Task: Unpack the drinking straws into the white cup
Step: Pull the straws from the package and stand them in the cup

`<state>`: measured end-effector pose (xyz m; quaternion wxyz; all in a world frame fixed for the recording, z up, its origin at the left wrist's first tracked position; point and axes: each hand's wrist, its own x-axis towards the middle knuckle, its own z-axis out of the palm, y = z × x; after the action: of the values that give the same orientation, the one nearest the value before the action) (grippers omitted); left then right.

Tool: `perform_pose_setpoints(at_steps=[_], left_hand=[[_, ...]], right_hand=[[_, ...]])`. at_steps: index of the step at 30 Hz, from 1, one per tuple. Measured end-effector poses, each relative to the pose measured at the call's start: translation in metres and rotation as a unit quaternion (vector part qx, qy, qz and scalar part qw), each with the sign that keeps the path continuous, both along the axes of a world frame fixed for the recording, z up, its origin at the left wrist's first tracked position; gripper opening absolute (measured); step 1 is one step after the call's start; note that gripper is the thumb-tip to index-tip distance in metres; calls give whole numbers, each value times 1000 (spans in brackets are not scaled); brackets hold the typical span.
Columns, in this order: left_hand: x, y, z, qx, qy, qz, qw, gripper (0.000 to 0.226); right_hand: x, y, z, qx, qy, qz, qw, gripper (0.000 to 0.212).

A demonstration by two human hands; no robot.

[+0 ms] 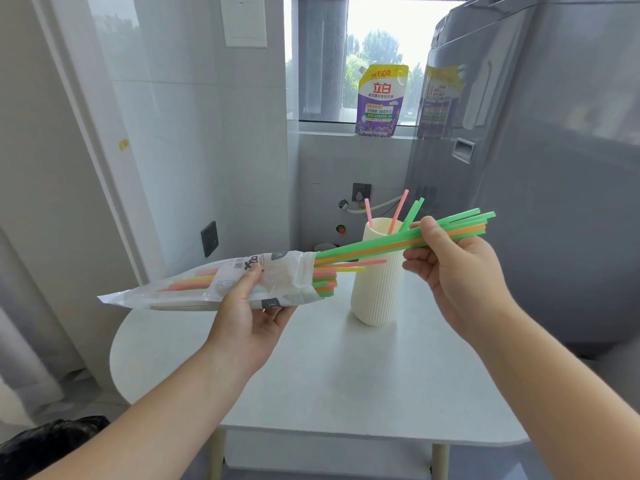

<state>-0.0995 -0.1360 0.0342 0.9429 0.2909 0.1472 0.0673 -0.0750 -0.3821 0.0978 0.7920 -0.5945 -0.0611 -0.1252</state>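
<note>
- Straws [374, 245] in green and orange are forming the bundle that my right hand [453, 268] is holding. Its fingers [419, 261] are curling round the bundle near its far ends with the thumb on top, just right of the white cup [377, 292] and about level with its rim.
- Near ends of that bundle are sitting inside the mouth of the packet [207, 282], which is lying roughly level in the air just left of the cup, clear of the counter [329, 375].
- My left hand [242, 317] is gripping the packet round its middle, thumb pressing on top and the other fingers wrapping underneath, so both hands are occupied.
- I am judging the step in hand to be drawing this bundle clear of the packet and standing it in the cup. The pull should be running along the packet's length, not upward, so no straw is bending at the mouth.
- The left grip should be squeezing only the plastic. Pinching the straws inside would be holding the bundle back.
- Loose pink and yellow straws [349, 266] are poking out of the mouth below the bundle, in front of the cup's wall. Those could be dragged out with it and drop, so tilting the mouth slightly up seems wise.
- A few pink and green straws [398, 213] are standing in the cup and leaning right. The new ones need tipping upright over the rim and lowering gently, since the cup is looking tall and narrow.
</note>
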Motion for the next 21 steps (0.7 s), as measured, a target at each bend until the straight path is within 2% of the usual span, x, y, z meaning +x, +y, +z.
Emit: perform_pose_setpoints(at_steps=[10,16,21], left_hand=[[5,7,-4,4,4,9,1000,19],[8,8,-7,3,11,12,1000,22],[9,6,-9,4,15,11,1000,29]], right_hand=[[3,-30,24,-6,21,-31,999,24],[-1,-58,52,-21,-78,-131,988,21],[3,-70,64,-105,-124,-216,963,24]])
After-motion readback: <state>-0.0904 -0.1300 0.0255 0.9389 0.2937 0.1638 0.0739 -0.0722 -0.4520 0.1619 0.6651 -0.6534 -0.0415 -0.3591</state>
